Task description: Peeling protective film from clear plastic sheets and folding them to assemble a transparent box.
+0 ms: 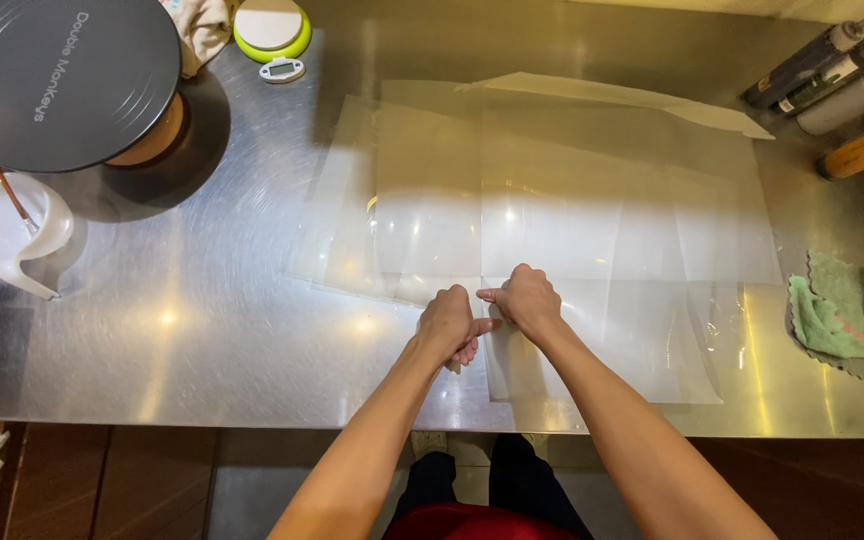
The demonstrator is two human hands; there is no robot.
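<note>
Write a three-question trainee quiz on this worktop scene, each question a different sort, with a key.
1. True or false: the left hand and the right hand are far apart, at opposite ends of the clear plastic sheets.
2. What lies at the right edge of the steel table?
A. a green cloth
B. a red bowl
C. a pair of scissors
3. Fill in: the white jug with a stick in it stands to the ____ of the hands.

Key
1. False: the hands meet at the near edge of the sheets.
2. A, the green cloth.
3. Left.
</note>
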